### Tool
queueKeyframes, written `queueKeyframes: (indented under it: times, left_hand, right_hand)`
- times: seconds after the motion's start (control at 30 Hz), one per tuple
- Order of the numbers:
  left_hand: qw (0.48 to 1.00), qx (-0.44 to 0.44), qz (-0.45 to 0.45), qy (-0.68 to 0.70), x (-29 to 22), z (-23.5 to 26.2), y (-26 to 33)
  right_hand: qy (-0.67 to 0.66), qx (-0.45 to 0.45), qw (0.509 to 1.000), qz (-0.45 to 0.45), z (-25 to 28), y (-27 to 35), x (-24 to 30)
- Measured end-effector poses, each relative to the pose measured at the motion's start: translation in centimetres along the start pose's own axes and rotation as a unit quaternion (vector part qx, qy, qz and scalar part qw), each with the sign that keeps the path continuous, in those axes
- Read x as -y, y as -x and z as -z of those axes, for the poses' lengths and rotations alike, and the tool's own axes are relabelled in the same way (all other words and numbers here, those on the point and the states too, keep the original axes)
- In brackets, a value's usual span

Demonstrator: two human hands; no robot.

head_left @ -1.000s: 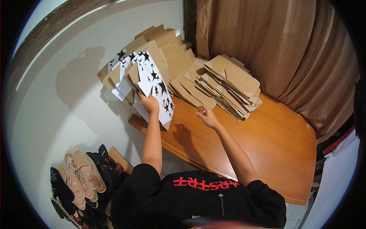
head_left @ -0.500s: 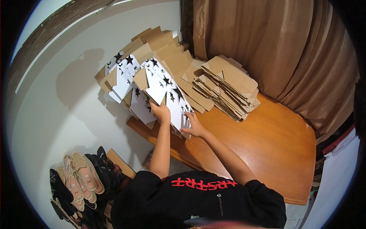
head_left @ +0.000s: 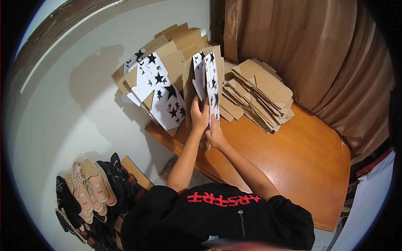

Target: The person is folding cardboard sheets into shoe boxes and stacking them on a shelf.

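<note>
From my remote station I find one star-patterned carton [head_left: 212, 79] raised above the left end of the bench [head_left: 289, 167], standing nearly edge-on. The left hand [head_left: 200, 115] has a narrow grip on its lower left side; the right hand [head_left: 215, 134] grips it near the bottom from the right. I judge progress as partial: this piece is in hand, its panels slightly parted. More star-patterned cartons [head_left: 161, 94] lean in layers to the left, and a brown carton stack [head_left: 264, 90] lies folded to the right. Which of these are handled and which are waiting, I cannot tell. Materials: thin, stiff board, matt brown; patterned faces white with black stars of mixed sizes. Stack edges are stepped and uneven, with triangular folds showing. The bench is glossy, orange-brown, apparently wood.
</note>
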State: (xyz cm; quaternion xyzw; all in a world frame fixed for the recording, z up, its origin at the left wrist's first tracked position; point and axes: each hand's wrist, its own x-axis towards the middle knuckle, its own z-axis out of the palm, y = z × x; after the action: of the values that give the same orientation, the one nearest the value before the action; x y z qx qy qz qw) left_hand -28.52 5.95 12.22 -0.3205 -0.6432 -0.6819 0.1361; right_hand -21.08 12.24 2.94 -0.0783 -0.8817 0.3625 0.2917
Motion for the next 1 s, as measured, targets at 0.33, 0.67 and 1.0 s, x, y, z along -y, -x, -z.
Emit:
queueKeyframes:
  times: [0.33, 0.67, 1.0]
  left_hand:
    - [0.971, -0.139, 0.174, -0.083, 11.4, 5.5, -0.9]
    - [0.985, 0.025, 0.161, -0.054, 12.3, 4.2, -1.9]
    - [0.95, -0.041, 0.094, -0.296, 10.2, 4.4, -2.7]
  right_hand:
    - [-0.04, -0.085, 0.988, -0.124, 1.8, -0.6, -0.5]
    - [-0.016, -0.207, 0.973, -0.099, 2.8, 0.4, -1.0]
    - [0.028, -0.28, 0.957, -0.07, 10.2, 4.5, -0.5]
